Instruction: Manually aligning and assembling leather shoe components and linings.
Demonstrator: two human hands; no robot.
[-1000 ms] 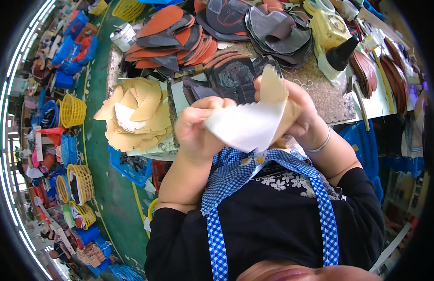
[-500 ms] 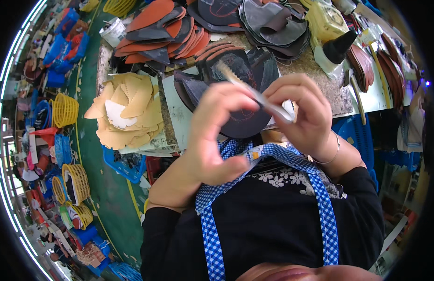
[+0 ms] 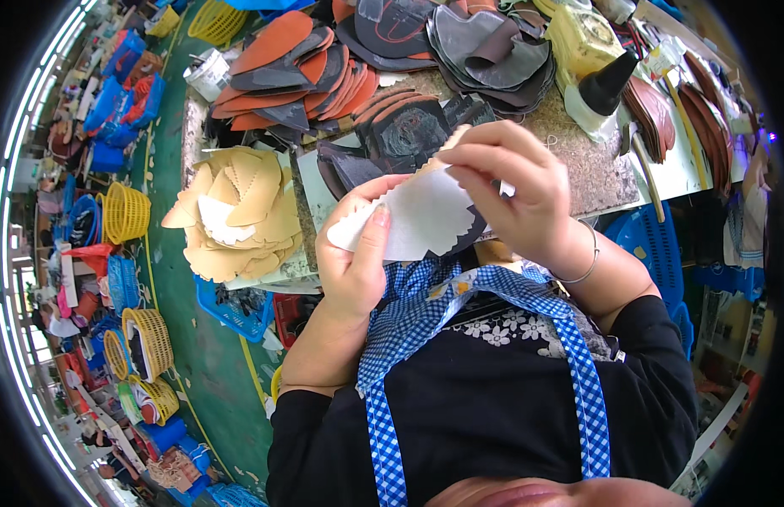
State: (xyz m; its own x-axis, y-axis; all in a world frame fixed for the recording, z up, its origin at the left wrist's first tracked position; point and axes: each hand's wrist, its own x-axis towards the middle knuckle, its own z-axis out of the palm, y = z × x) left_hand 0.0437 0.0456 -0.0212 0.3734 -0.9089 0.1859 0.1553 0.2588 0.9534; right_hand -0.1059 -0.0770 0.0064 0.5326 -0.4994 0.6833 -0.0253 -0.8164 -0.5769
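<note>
Between my hands is a leather-like piece with a zigzag edge [image 3: 426, 215], its white side facing up and a tan strip showing along its far edge. My left hand [image 3: 356, 258] clamps its left end, thumb pressed on top. At its upper right edge my right hand [image 3: 520, 182] pinches with thumb and fingers; the exact contact is partly hidden. Under and behind the piece lies a stack of dark cut pieces [image 3: 400, 131] on the bench. To the left sits a heap of beige cut pieces [image 3: 269, 207], several with zigzag edges, one white side up.
Orange and black pieces [image 3: 273, 51] and grey-black pieces [image 3: 502, 76] are stacked at the back. Farther right stand a black-nozzled bottle [image 3: 607, 84] and a yellowish container [image 3: 582, 42]. A wooden-handled tool [image 3: 648, 177] crosses the bench edge; blue baskets [image 3: 650, 245] sit below.
The piece, seen edge-on before, has turned flat with its white side up. My left hand has gone from spread fingers to clamping its left end; my right hand has shifted slightly up and left.
</note>
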